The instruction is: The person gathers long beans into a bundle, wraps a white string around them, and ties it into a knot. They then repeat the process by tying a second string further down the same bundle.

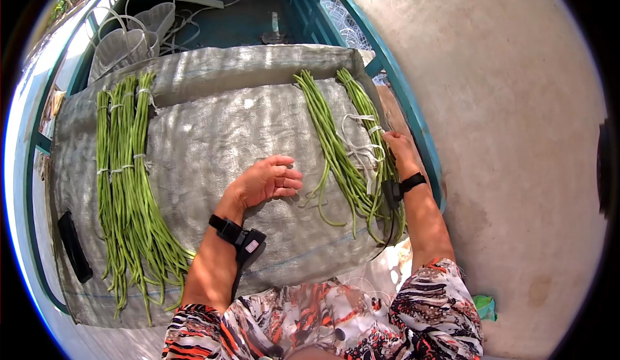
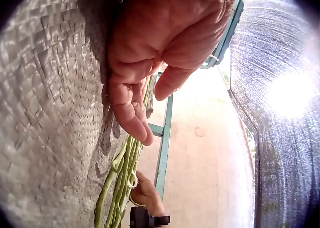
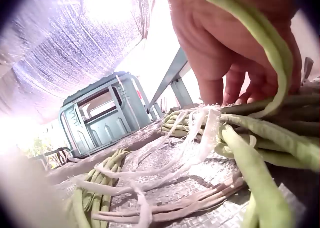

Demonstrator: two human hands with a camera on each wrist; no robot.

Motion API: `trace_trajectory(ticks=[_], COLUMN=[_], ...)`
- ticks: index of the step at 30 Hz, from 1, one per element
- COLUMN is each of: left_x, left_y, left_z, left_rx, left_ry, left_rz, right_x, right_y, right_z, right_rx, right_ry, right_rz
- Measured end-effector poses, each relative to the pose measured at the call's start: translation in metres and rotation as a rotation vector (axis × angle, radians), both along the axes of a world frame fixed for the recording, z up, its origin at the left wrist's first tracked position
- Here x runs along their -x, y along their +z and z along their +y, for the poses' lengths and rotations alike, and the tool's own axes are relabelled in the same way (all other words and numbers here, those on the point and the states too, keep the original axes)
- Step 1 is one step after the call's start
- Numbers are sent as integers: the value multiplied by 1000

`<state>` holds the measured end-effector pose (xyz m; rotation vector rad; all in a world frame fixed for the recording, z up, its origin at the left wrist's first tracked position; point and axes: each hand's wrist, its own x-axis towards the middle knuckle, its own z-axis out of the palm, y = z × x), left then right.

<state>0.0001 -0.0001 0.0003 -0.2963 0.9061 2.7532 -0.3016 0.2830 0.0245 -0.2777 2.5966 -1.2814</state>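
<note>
My right hand (image 1: 402,150) is at the outer side of the far-right bundle of long beans (image 1: 352,85), its fingers curled down at the white tie. In the right wrist view, the thumb and fingers of that hand (image 3: 235,43) reach down to the beans (image 3: 280,133) just behind the knotted strip (image 3: 212,130). Loose white strips (image 1: 355,147) trail between this bundle and a neighbouring bunch of long beans (image 1: 320,114). Over the middle of the grey woven sheet (image 1: 206,140), my left hand (image 1: 268,178) hangs with loosely bent fingers, holding nothing.
Several tied bundles of long beans (image 1: 123,159) lie side by side on the left, a black oblong object (image 1: 75,247) beside them. Clear plastic baskets (image 1: 126,46) stand in the teal cart bed beyond the sheet. The cart's teal rail (image 1: 403,105) runs close along the right.
</note>
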Motion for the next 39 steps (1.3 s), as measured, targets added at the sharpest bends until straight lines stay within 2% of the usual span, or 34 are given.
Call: trace_trajectory(ticks=[2, 4, 6, 7, 8, 10, 13, 16, 17, 23, 25, 29, 35, 38, 39], left_x=[0, -1, -1, -1, -1, -1, 0, 0, 0, -1, -1, 0, -1, 0, 0], left_y=[-2, -3, -2, -1, -2, -3, -4, -3, -4, -1, -1, -3, -1, -2, -1], left_z=[-1, -1, 0, 1, 2, 0, 1, 0, 1, 0, 1, 0, 0, 0, 0], left_rx=[-15, -28, -15, -7, -15, -27, -29, -35, -36, -11, -12, -33, -8, -3, -4], left_ry=[7, 17, 22, 23, 20, 15, 20, 14, 15, 16, 20, 8, 11, 11, 10], left_rz=[6, 10, 7, 6, 11, 24, 26, 19, 19, -9, 3, 4, 1, 2, 3], right_x=[-11, -26, -40, -49, -60, -92, -95, -75, -65, -58, -67, -70, -51, -74, -78], right_y=[7, 11, 4, -2, -5, 14, 18, 15, 7, 30, 38, 32, 15, 42, 48], right_z=[-8, -23, -35, -44, -47, -62, -62, -55, -52, -46, -50, -58, -45, -46, -43], right_rx=[174, 192, 39, -81, -182, -400, -365, -136, -9, -229, -364, -512, -182, 29, 174], right_ry=[-61, 10, 161, 146, 235, 292, 381, 188, 131, 100, 141, 165, 200, 116, 127], right_rz=[-49, -18, 178, 301, 568, 860, 850, 519, 527, 503, 411, 386, 277, 210, 160])
